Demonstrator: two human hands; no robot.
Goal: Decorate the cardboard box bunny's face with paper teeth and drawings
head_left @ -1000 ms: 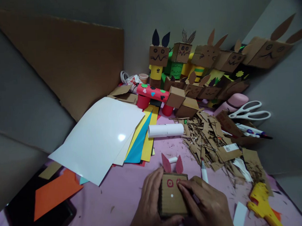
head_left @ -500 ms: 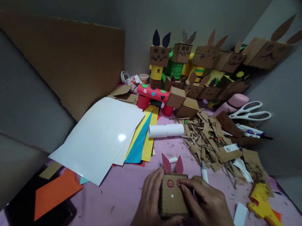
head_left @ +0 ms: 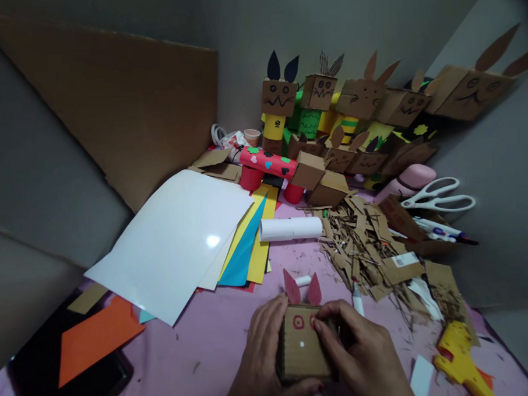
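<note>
Person's L hand [head_left: 262, 350] grips the cardboard box [head_left: 306, 356] along its L edge, thumb at the near edge; box is nr, roughly mid-scene, w/ pink ears [head_left: 291, 287] past its far edge. R hand [head_left: 364, 351] has fingertips on the box's upper R, by a drawn eye; can't tell if they pinch anything. Purple cloth [head_left: 179, 365] gives room btwn L hand & white sheet [head_left: 178, 237]. R side's tighter: marker [head_left: 358, 302] just beyond R hand, scraps [head_left: 357, 235] farther, glue gun [head_left: 458, 353] nr R.
</note>
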